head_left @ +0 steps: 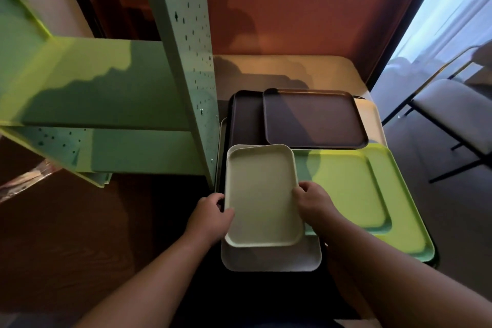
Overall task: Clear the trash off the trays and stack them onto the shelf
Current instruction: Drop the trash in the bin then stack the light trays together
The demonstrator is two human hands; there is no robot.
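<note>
A small cream tray (262, 194) lies on top of a larger pale grey tray (271, 258) at the table's near edge. My left hand (210, 214) grips its left rim and my right hand (314, 204) grips its right rim. To the right lie a small lime green tray (343, 184) on a larger green one (399, 194). Behind them sit a brown tray (314, 117) and a black tray (246, 120) partly under it. No trash shows on any tray. The green shelf (106, 82) stands to the left, its boards bare.
The shelf's perforated upright (191, 61) stands close against the trays' left side. An orange padded bench back (306, 2) rises behind the beige table (287, 69). A chair (452, 114) stands on the right by the window. Dark wooden floor lies below left.
</note>
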